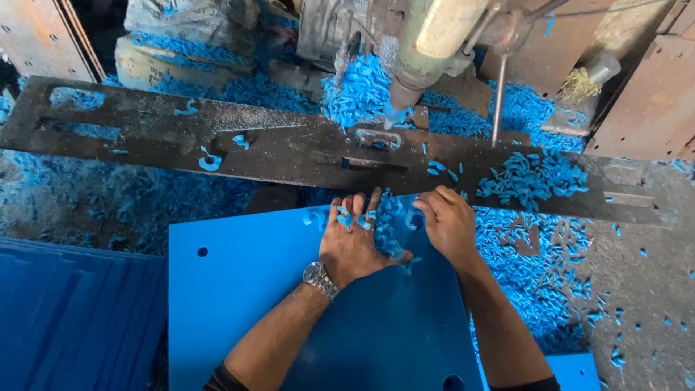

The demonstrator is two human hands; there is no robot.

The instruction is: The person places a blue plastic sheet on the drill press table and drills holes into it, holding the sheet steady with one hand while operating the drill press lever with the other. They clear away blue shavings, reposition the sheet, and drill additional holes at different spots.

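Left hand (353, 242) with wristwatch (319, 278) flat on blue sheet (289, 304), right hand (449, 223) at its far edge, blue shavings (536, 174) strewn over dark metal plate (275, 145), drill spindle (423, 58) above

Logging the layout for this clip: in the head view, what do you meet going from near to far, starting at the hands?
Blue sheet → left hand and right hand, side by side on its far edge → dark slotted metal bar → drill spindle above it → heap of blue shavings behind.

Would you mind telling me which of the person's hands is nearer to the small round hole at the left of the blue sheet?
Left. The left hand lies flat right of the hole; the right hand rests farther right, near the blue sheet's top edge.
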